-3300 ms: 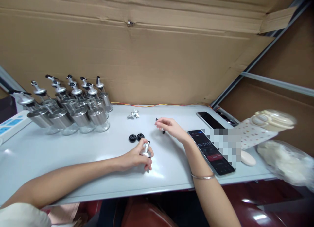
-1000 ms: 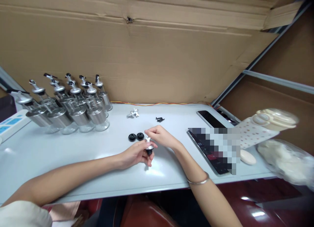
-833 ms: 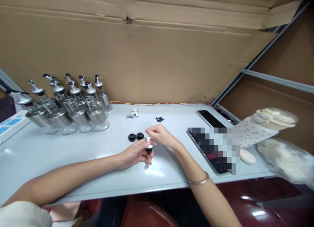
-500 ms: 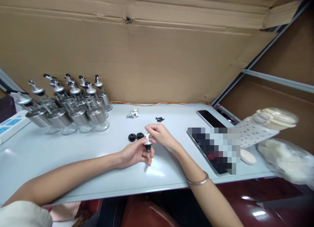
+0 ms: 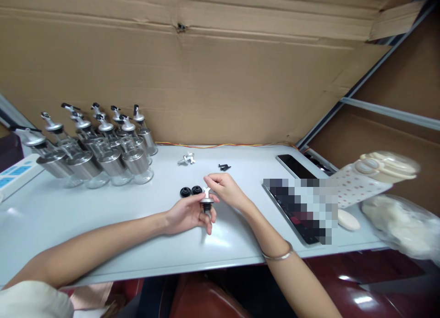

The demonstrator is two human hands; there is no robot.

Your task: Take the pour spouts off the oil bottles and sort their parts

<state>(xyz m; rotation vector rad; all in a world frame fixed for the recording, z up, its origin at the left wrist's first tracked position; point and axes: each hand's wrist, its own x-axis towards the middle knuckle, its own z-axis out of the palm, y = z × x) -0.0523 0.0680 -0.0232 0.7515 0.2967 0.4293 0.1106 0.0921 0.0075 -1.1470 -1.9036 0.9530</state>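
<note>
My left hand (image 5: 188, 214) grips a silver bottle pourer (image 5: 206, 201) with a black ribbed stopper pointing down, held just above the table. My right hand (image 5: 225, 188) is closed in a pinch beside the pourer's forked top; what its fingers hold, if anything, is hidden. Two round black stopper pieces (image 5: 185, 191) lie side by side behind my left hand. Farther back rest some silver spout pieces (image 5: 187, 159) and, right of them, a few small black flip caps (image 5: 224, 167).
Several glass bottles with steel bands (image 5: 112, 164) crowd the left side, many with pourers. A white power strip (image 5: 17, 171) lies beyond them. On the right are a phone (image 5: 292, 164), a tablet (image 5: 292, 212), a spotted tumbler (image 5: 360, 187), a pale oval object (image 5: 348, 220) and a plastic bag (image 5: 398, 226).
Almost nothing differs. Both hands stay in place around the pourer, which sits slightly more upright; the view shifts a little.
</note>
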